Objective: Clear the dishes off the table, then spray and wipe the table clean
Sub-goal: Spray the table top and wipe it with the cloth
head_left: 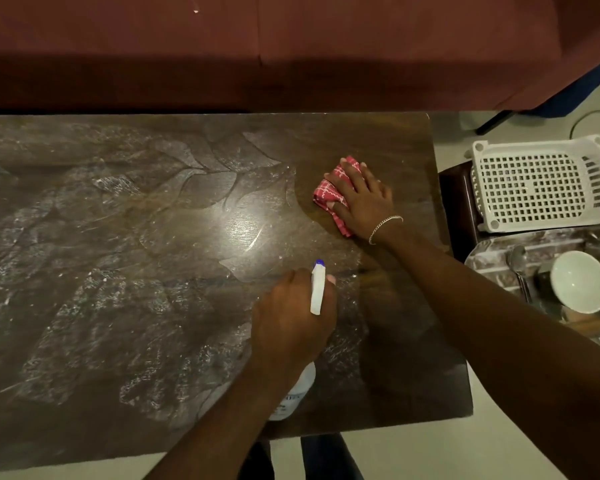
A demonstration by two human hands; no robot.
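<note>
**While the Surface Is Being Wiped: Positions of Hands and Items**

As seen from the head camera, the dark wooden surface (118, 237) fills most of the view, with a maroon sofa (291, 46) along its far edge and pale floor (413, 452) at the near and right sides.

1. Left hand (293, 306): fingers curled around the neck of a white spray bottle (317, 289). The bottle is over the near-right part of the surface. Its blue-tipped nozzle points away from the person, and its labelled body shows below the wrist. Whether the bottle base touches the surface cannot be told.

2. Right hand (361, 199): fingers straight and spread, palm down, pressing flat on a folded red-and-white cloth (326, 192). The cloth lies on the far-right part of the surface, near the right edge. A thin bracelet (385, 225) sits on the wrist.

3. Surface condition: whitish streaks and smears cover the left and centre areas. The zone around the cloth is darker and shows fewer streaks.

4. Dishes: off the surface, to the right. A white bowl (579, 282) and a metal spoon (516, 258) rest on a patterned tray (492, 251). Just beyond the tray, a white perforated plastic basket (534, 185) stands on a dark side stand.
</note>
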